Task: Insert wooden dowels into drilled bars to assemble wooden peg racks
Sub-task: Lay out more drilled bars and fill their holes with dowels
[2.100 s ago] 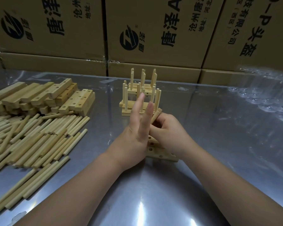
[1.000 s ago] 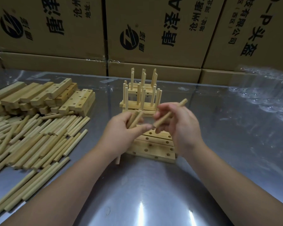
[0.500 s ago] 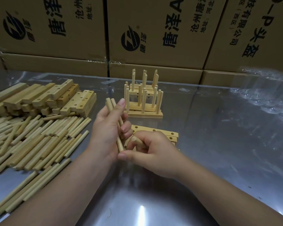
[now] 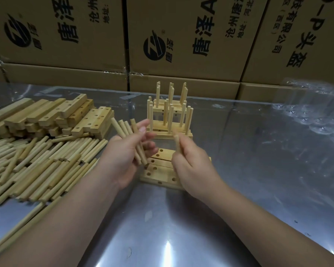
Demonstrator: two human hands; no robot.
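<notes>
My left hand (image 4: 123, 157) grips a bundle of several wooden dowels (image 4: 126, 130), fanned out and pointing up and away. My right hand (image 4: 189, 166) pinches a single dowel (image 4: 176, 144) held nearly upright, over the right part of the drilled bars (image 4: 158, 166). These bars lie flat side by side on the steel table between my hands, their holes facing up and empty where visible. My right hand hides their right ends. Behind them stand finished peg racks (image 4: 170, 116) stacked with dowels upright.
A heap of loose dowels (image 4: 37, 160) covers the table's left side, with a pile of drilled bars (image 4: 52, 116) behind it. Cardboard boxes (image 4: 181, 45) wall off the back. Crumpled clear plastic (image 4: 316, 116) lies at the right. The steel table (image 4: 258, 170) reflects light.
My right hand has lifted from low beside the bars and now holds one dowel upright above them. My left hand's bundle has shifted slightly right, still fanned.
</notes>
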